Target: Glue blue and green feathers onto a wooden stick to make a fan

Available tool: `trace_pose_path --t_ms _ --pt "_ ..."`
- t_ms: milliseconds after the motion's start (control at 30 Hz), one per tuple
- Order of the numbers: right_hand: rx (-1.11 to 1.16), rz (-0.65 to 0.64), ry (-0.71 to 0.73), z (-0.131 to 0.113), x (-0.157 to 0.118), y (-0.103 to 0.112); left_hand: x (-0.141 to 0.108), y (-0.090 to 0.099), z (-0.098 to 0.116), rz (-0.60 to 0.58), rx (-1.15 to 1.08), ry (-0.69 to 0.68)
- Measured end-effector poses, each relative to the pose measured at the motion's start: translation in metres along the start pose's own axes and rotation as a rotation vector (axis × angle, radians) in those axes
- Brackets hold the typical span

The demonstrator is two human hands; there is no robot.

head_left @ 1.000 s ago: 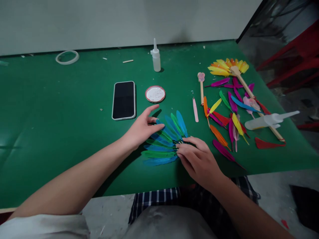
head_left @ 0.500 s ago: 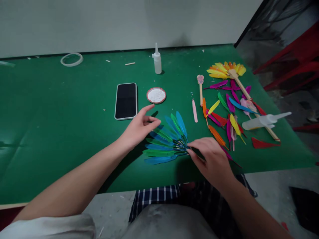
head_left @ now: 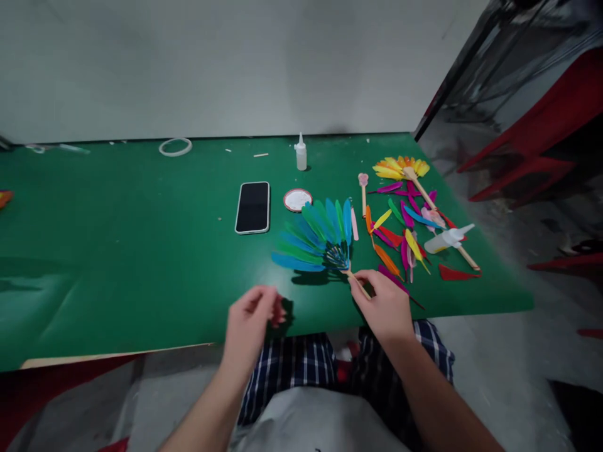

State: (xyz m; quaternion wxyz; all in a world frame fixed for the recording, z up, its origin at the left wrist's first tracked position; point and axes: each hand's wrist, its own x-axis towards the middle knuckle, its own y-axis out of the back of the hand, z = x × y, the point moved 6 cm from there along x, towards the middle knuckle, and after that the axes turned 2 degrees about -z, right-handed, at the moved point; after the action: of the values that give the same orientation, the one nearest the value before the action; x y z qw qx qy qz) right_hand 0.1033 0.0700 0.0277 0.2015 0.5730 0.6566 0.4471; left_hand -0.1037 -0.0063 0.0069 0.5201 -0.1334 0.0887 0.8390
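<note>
A feather fan (head_left: 316,235) of blue and green feathers spreads up and to the left from a slim wooden handle (head_left: 358,284). My right hand (head_left: 382,301) pinches that handle between thumb and fingers and holds the fan a little above the table, its shadow below. Apart from it, near the table's front edge, my left hand (head_left: 254,317) is curled closed, with nothing visible in it. Behind the fan lies a shallow red-rimmed dish of white paste (head_left: 298,199). Just right of the feathers is a pale pink strip (head_left: 355,224).
On the green table (head_left: 141,251) lie a phone (head_left: 253,208), a clear ring (head_left: 176,147) and an upright glue bottle (head_left: 301,156). At right are loose feathers (head_left: 387,262), a yellow-orange feather fan (head_left: 400,167), a short handle (head_left: 363,196) and a tipped glue bottle (head_left: 445,240). Red chairs (head_left: 532,150) stand beyond.
The fan has been raised off the table, and its wooden handle now shows in my right hand. My left hand has drawn back from the feathers toward the front edge and curled up.
</note>
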Motion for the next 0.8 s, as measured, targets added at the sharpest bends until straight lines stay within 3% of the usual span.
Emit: trace_pose_path --t_ms 67,167,333,500,567,700,767,800 --pt "0.122 0.034 -0.061 -0.007 0.000 0.001 -0.003 -0.033 -0.009 -0.135 -0.139 0.092" --pt "0.227 0.077 -0.117 -0.017 -0.001 0.001 0.008 -0.078 0.003 -0.227 -0.394 0.044" --pt "0.355 0.138 -0.159 -0.023 -0.009 -0.001 0.023 -0.117 0.022 -0.252 -0.567 -0.006" --pt "0.445 0.124 -0.138 -0.016 -0.022 0.008 0.013 -0.123 0.021 -0.259 -0.552 0.014" --pt "0.432 0.203 -0.142 -0.007 -0.023 0.030 0.009 -0.120 0.022 -0.252 -0.517 -0.015" --pt "0.307 0.443 -0.041 0.001 -0.007 0.099 0.000 -0.115 0.022 -0.280 -0.395 -0.056" --pt "0.223 0.409 0.064 -0.004 0.013 0.122 -0.005 -0.115 0.023 -0.312 -0.318 -0.073" --pt "0.218 0.309 0.135 -0.009 0.024 0.125 -0.007 -0.115 0.023 -0.326 -0.285 -0.078"
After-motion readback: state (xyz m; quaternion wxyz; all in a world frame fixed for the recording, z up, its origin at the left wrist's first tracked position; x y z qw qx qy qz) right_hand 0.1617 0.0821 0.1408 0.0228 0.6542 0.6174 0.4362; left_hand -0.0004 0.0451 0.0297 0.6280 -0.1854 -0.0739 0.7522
